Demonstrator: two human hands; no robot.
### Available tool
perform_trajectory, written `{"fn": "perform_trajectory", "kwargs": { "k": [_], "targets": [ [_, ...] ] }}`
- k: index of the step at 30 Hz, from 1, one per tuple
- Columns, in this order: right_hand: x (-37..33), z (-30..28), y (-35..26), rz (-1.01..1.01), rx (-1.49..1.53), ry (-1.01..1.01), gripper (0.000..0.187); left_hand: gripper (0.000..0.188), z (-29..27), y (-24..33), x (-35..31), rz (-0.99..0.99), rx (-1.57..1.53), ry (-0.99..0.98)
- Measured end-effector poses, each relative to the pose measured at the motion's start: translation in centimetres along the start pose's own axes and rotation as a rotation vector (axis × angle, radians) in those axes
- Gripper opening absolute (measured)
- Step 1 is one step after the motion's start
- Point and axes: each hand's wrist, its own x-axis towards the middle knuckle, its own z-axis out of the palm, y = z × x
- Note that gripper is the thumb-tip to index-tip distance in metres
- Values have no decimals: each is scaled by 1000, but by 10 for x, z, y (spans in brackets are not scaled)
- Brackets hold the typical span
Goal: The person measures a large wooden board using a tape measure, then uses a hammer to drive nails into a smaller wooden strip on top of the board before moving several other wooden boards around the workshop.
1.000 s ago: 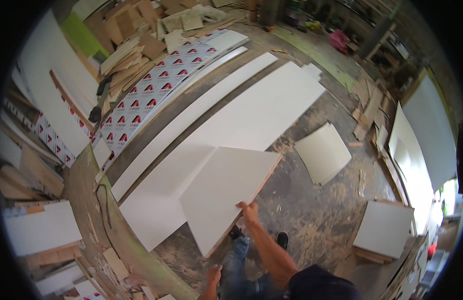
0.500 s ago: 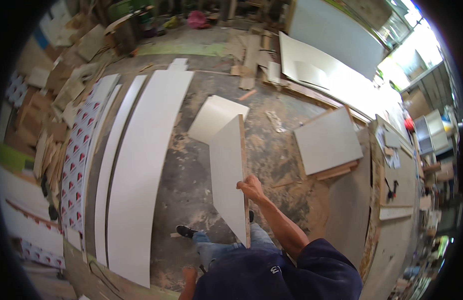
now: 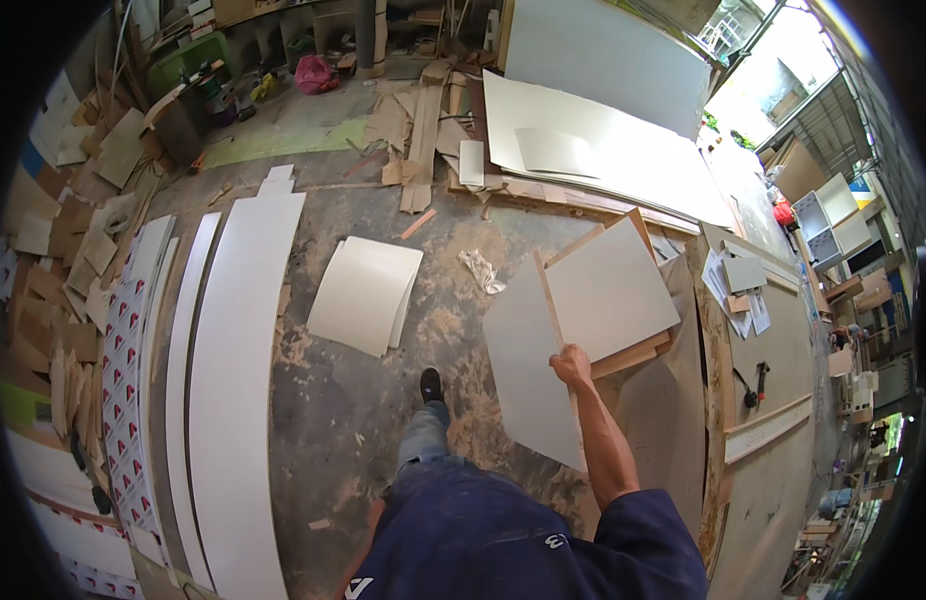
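A flat grey-white board (image 3: 528, 370) hangs upright at my right side, its raw brown edge facing up. My right hand (image 3: 573, 364) is closed over that edge, gripping it near the middle. Just beyond the board, to the right, a stack of pale panels (image 3: 613, 290) rests on the floor with brown wood edges showing below. Only a strip of my left arm (image 3: 371, 530) shows beside my body; the left hand is hidden.
Two thin cream sheets (image 3: 363, 295) lie on the floor ahead. Long white panels (image 3: 238, 400) run along the left. At the right, a worktable (image 3: 783, 370) carries a hammer (image 3: 762, 381) and papers (image 3: 728, 285). Large white sheets (image 3: 623, 170) lie at the back, near wood scraps (image 3: 423, 130).
My right hand has carried the board rightward, away from the cream sheets and up to the panel stack. I have stepped forward. My left hand has dropped out of sight.
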Motion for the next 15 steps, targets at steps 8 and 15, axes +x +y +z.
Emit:
{"fn": "perform_trajectory", "kwargs": {
  "k": [8, 15],
  "targets": [
    [73, -44, 47, 37, -130, 85, 31, 42, -87, 208, 167, 42, 261, 306],
    [140, -56, 102, 85, -176, 33, 33, 32, -98, 370, 210, 253, 414, 247]
  ]
}}
